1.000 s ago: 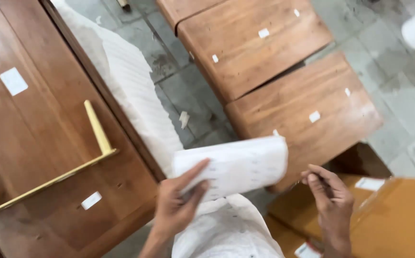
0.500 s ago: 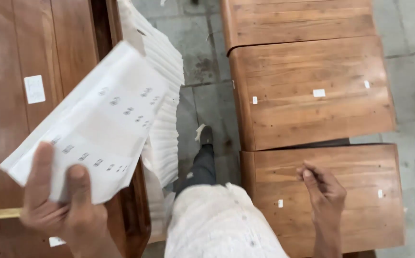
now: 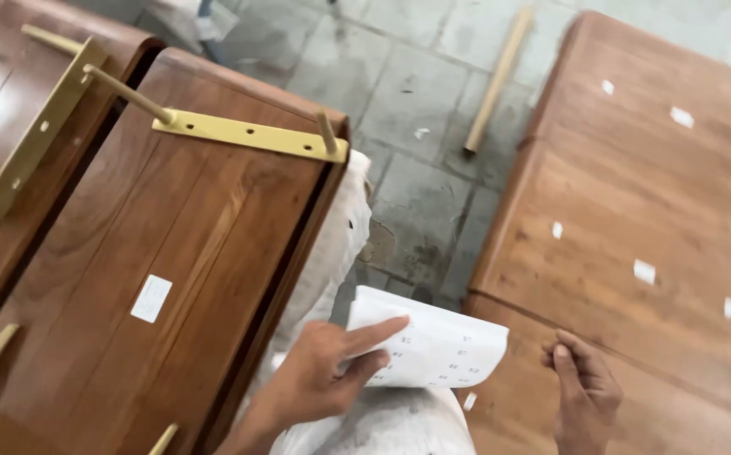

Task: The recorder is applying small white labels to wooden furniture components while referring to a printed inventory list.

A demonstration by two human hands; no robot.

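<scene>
My left hand (image 3: 323, 375) grips a white sheet of small stickers (image 3: 433, 341), thumb on top, low in the middle of the view. My right hand (image 3: 584, 392) has its fingers curled together over the edge of a brown wooden panel (image 3: 635, 194) on the right; whether it pinches a small sticker I cannot tell. Several small white stickers dot that panel. To the left lies an upturned wooden cabinet (image 3: 172, 253) with a white label (image 3: 151, 298) and a brass bracket (image 3: 248, 135).
White foam wrapping (image 3: 336, 244) hangs down the cabinet's right side. A second dark wooden piece with a brass frame (image 3: 33, 139) lies at far left. A wooden stick (image 3: 496, 80) rests on the grey tiled floor between the furniture.
The view has swung left and closer. The sticker sheet has come down from high on the left to low centre. My right hand stays by the right panel.
</scene>
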